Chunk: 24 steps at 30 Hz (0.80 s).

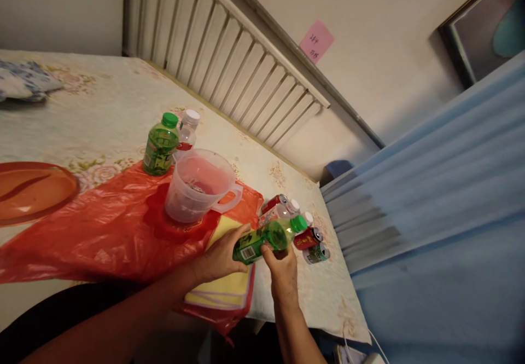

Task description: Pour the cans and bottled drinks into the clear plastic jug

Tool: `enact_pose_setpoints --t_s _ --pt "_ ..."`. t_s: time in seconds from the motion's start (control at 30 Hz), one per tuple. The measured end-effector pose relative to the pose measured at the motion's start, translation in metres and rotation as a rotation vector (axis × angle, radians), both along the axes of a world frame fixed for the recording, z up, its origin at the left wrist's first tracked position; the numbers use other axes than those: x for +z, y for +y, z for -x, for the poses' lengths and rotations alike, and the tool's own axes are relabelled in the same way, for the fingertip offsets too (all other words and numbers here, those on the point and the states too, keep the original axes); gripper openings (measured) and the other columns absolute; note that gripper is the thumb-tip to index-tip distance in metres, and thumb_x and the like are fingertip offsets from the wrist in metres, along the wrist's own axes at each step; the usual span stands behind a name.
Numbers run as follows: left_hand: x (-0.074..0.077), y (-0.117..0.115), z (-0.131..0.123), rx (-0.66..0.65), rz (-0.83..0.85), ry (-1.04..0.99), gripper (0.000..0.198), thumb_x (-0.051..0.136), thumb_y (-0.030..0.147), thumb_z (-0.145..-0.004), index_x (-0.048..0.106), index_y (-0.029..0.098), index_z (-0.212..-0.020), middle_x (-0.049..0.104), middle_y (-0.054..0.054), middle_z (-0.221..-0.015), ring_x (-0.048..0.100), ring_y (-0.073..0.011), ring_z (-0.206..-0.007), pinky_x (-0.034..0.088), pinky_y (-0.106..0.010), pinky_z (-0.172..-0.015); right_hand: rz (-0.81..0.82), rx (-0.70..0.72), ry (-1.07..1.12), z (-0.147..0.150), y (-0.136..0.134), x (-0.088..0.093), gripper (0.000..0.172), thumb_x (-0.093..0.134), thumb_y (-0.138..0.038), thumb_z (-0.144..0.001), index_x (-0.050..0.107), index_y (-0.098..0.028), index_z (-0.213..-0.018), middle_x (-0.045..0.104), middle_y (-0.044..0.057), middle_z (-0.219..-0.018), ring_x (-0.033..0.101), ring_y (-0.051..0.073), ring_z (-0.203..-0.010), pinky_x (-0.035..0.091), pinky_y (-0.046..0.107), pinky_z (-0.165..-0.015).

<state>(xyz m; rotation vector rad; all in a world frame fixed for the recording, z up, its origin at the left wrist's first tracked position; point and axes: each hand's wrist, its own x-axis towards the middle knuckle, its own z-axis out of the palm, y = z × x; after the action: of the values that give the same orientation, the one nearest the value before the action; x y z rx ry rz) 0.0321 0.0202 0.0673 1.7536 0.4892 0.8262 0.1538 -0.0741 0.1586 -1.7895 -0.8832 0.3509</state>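
A green-capped plastic bottle with a green label (251,244) is tilted on its side between my hands, its cap pointing to the upper right. My left hand (223,253) is closed around its base end. Nearer the cap, my right hand (284,270) grips the bottle, thumb across the front and the other fingers hidden behind it. Below the bottle lies a folded yellow cloth (223,293) on red plastic. To the left, a translucent measuring jug (184,191) stands on a red dish (158,219), with its handle toward the bottle.
Another green-capped bottle (159,148) and a white-capped clear bottle (188,128) stand behind the jug. Several cans and bottles, including a red can (307,239), are at the right. A red plastic sheet (98,232), an orange plate (33,194) and a radiator (233,52) are around.
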Motion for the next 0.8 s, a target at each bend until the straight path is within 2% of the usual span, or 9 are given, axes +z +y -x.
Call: enact_pose_setpoints --t_s 0.17,0.37,0.53,0.67,0.8 --pt "-0.001 0.001 0.0 0.029 0.03 0.046 0.083 0.074 0.014 -0.06 0.042 0.022 -0.136 0.056 -0.011 -0.134 0.049 -0.0278 -0.127 0.036 -0.046 -0.11 0.0 -0.022 -0.019 -0.022 -0.012 0.008 0.039 0.074 -0.035 -0.063 0.065 -0.016 -0.096 0.074 0.006 -0.089 0.069 0.024 -0.085 0.053 0.034 -0.08" --pt "-0.019 0.005 -0.003 0.064 0.045 0.113 0.059 0.064 0.02 -0.072 0.05 0.017 -0.13 0.062 -0.013 -0.125 0.057 -0.0253 -0.116 0.045 -0.042 -0.101 -0.007 -0.122 -0.016 -0.065 -0.036 0.007 0.045 0.077 -0.038 -0.059 0.065 -0.016 -0.096 0.074 0.009 -0.092 0.069 0.028 -0.088 0.054 0.038 -0.08" --pt "-0.021 0.008 -0.005 0.072 0.036 0.173 0.05 0.06 0.023 -0.075 0.054 0.016 -0.124 0.066 -0.013 -0.116 0.063 -0.0248 -0.108 0.049 -0.04 -0.094 0.032 -0.168 -0.035 -0.102 -0.053 -0.006 0.047 0.078 -0.038 -0.058 0.067 -0.016 -0.098 0.074 0.01 -0.094 0.069 0.029 -0.091 0.054 0.038 -0.081" --pt "-0.017 0.009 -0.004 0.072 0.035 0.208 0.049 0.059 0.022 -0.074 0.055 0.015 -0.123 0.068 -0.013 -0.112 0.064 -0.0248 -0.107 0.049 -0.038 -0.093 0.011 -0.203 -0.001 -0.125 -0.057 -0.022 0.05 0.078 -0.038 -0.058 0.066 -0.015 -0.1 0.074 0.01 -0.095 0.069 0.028 -0.092 0.053 0.038 -0.084" --pt "-0.023 0.011 -0.005 0.073 0.02 0.206 0.048 0.059 0.024 -0.075 0.056 0.015 -0.122 0.068 -0.013 -0.112 0.064 -0.025 -0.107 0.049 -0.038 -0.094 0.016 -0.259 -0.022 -0.144 -0.058 -0.032 0.05 0.079 -0.038 -0.055 0.066 -0.012 -0.096 0.074 0.01 -0.09 0.069 0.028 -0.087 0.052 0.039 -0.082"
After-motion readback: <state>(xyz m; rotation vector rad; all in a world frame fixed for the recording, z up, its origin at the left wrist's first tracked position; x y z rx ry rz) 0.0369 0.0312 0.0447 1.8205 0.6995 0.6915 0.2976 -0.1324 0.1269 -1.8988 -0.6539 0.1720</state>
